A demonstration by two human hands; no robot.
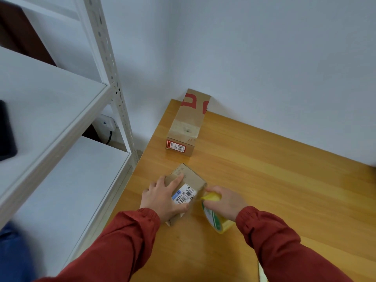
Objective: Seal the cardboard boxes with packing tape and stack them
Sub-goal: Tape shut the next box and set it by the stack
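Note:
A small cardboard box [190,181] with a white barcode label lies on the wooden table [274,180] near its left edge. My left hand [162,197] rests flat on the box top, fingers spread, thumb along the near side. My right hand [225,202] grips a yellow roll of packing tape [218,220] just right of the box, with the tape end at the box's right edge. A longer cardboard box [188,124] with red print lies farther back against the wall.
A white metal shelving rack [61,110] stands close on the left, its upright post beside the table's left edge. A dark object [6,131] sits on the upper shelf. White walls bound the table at the back.

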